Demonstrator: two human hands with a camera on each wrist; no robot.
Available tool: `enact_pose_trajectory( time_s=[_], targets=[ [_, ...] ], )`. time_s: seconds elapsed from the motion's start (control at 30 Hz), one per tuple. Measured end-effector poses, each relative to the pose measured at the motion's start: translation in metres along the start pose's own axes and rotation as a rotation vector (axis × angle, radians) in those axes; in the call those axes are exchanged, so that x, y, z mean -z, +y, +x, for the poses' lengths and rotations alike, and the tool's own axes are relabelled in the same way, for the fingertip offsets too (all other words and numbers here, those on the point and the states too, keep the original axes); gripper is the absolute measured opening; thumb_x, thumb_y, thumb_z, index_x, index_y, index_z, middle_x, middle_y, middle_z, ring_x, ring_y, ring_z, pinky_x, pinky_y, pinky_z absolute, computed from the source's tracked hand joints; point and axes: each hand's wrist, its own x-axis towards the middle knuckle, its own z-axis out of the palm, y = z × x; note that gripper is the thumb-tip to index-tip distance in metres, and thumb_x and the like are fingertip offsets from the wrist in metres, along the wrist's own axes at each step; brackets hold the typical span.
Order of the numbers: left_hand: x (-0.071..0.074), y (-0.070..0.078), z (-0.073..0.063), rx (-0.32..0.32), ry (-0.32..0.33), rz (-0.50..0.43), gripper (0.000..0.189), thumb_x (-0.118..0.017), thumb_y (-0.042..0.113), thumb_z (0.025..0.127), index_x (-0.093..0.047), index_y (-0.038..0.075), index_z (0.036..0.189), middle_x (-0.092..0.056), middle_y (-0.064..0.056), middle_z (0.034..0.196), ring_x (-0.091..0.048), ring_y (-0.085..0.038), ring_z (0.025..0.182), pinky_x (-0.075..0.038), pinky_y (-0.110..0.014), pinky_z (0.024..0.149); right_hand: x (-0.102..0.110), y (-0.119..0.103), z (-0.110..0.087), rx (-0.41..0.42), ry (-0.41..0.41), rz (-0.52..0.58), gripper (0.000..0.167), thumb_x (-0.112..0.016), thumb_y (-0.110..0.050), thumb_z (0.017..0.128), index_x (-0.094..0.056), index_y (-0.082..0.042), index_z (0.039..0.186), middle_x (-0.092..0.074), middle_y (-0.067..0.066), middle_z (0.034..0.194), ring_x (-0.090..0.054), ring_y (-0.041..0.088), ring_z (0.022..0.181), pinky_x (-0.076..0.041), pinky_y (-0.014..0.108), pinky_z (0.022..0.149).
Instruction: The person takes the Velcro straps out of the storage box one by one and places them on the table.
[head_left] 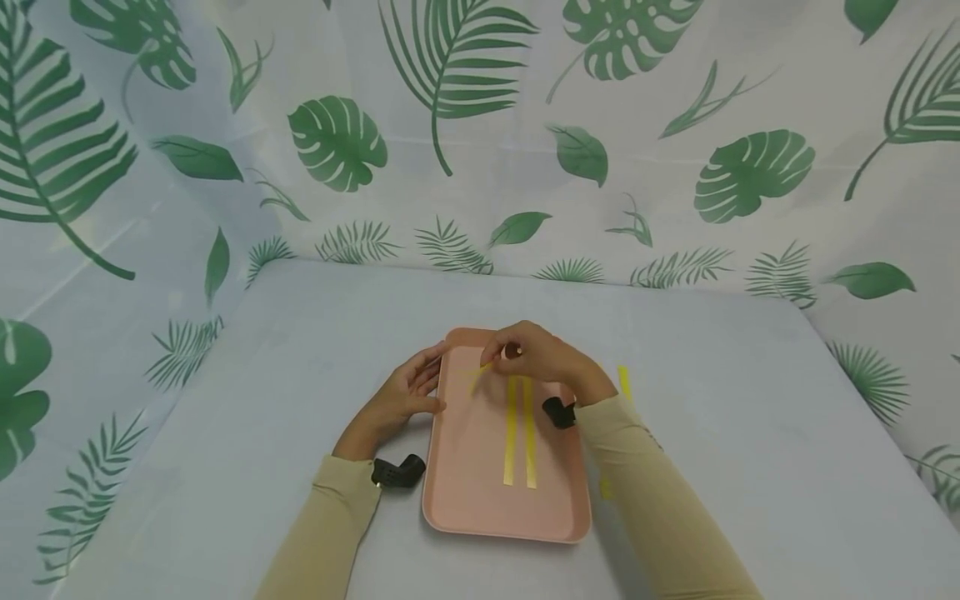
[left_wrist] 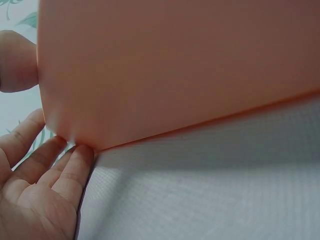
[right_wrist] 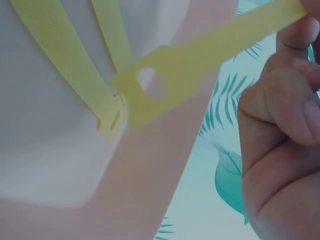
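A shallow pink tray [head_left: 480, 508] lies on the table, its long sides running away from me. My left hand [head_left: 401, 400] is at the tray's left side, thumb and extended fingers touching its edge; the left wrist view shows fingertips [left_wrist: 85, 152] right at the rim. Over the tray's far part, my right hand [head_left: 536, 354] pinches the thin end of a yellow hook-and-loop cable tie [right_wrist: 200, 60]. That tie's wide head has a round hole and hangs out from the fingers. Two more yellow ties [head_left: 511, 433] lie side by side lengthwise inside the tray.
To the right of the tray, another yellow strip [head_left: 625, 382] shows beside the right wrist, and a yellow piece [head_left: 606, 489] is partly hidden by the right sleeve. A leaf-printed curtain [head_left: 487, 192] hangs behind the white table [head_left: 315, 325]. Each wrist wears a small black camera [head_left: 399, 472].
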Motion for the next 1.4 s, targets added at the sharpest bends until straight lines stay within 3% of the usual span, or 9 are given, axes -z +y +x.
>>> enact_pose_trajectory(
  time_s=[0.2,0.33,0.53,0.97,1.17,1.4],
  targets=[
    [0.000,0.000,0.000,-0.005,-0.008,0.013,0.102,-0.070,-0.011,0.080,-0.017,-0.013,0.167,-0.016,-0.032,0.175,-0.017,-0.045,0.164,-0.034,-0.030,0.128,0.002,0.000,-0.006,-0.030,0.091,0.092,0.008,-0.069,0.006,0.095,-0.075,0.001,0.096,-0.066,-0.004,0.087,-0.054,0.016,0.078,-0.049,0.027,0.072],
    [0.000,0.000,0.001,-0.005,-0.008,0.013,0.102,-0.070,-0.012,0.080,-0.017,-0.013,0.167,-0.016,-0.032,0.175,-0.017,-0.044,0.164,-0.034,-0.030,0.128,0.004,0.001,-0.011,-0.058,0.091,0.124,0.006,-0.069,0.005,0.096,-0.073,0.001,0.097,-0.069,-0.002,0.092,-0.062,0.018,0.085,-0.057,0.029,0.081],
    [0.001,-0.001,0.001,0.001,-0.009,-0.014,0.104,-0.071,-0.011,0.080,-0.013,-0.013,0.167,-0.013,-0.031,0.176,-0.015,-0.044,0.164,-0.033,-0.029,0.128,0.008,-0.005,-0.020,-0.092,0.090,0.159,0.003,-0.069,0.002,0.098,-0.069,0.005,0.098,-0.067,0.000,0.092,-0.063,0.019,0.082,-0.058,0.029,0.078],
    [0.001,-0.003,0.000,0.005,-0.023,-0.017,0.106,-0.070,-0.009,0.080,-0.013,-0.009,0.169,-0.013,-0.030,0.176,-0.014,-0.044,0.164,-0.033,-0.029,0.128,0.013,-0.009,-0.039,-0.119,0.158,0.312,0.020,-0.065,0.005,0.102,-0.061,0.015,0.119,-0.068,0.011,0.097,-0.069,0.017,0.083,-0.068,0.034,0.075],
    [0.000,-0.002,-0.001,-0.011,-0.024,-0.023,0.105,-0.069,-0.010,0.080,-0.013,-0.010,0.169,-0.013,-0.031,0.176,-0.012,-0.044,0.164,-0.034,-0.026,0.127,0.015,-0.009,-0.050,-0.148,0.187,0.337,0.022,-0.064,0.006,0.102,-0.058,0.014,0.121,-0.067,0.009,0.098,-0.071,0.017,0.082,-0.069,0.047,0.079],
    [0.000,-0.003,0.000,-0.029,-0.035,-0.034,0.105,-0.069,-0.011,0.079,-0.012,-0.013,0.167,-0.011,-0.033,0.175,-0.010,-0.047,0.164,-0.035,-0.024,0.126,0.018,-0.004,-0.063,-0.158,0.233,0.341,0.024,-0.061,0.009,0.102,-0.055,0.012,0.125,-0.065,0.008,0.098,-0.070,0.017,0.083,-0.068,0.035,0.076]
  ],
)
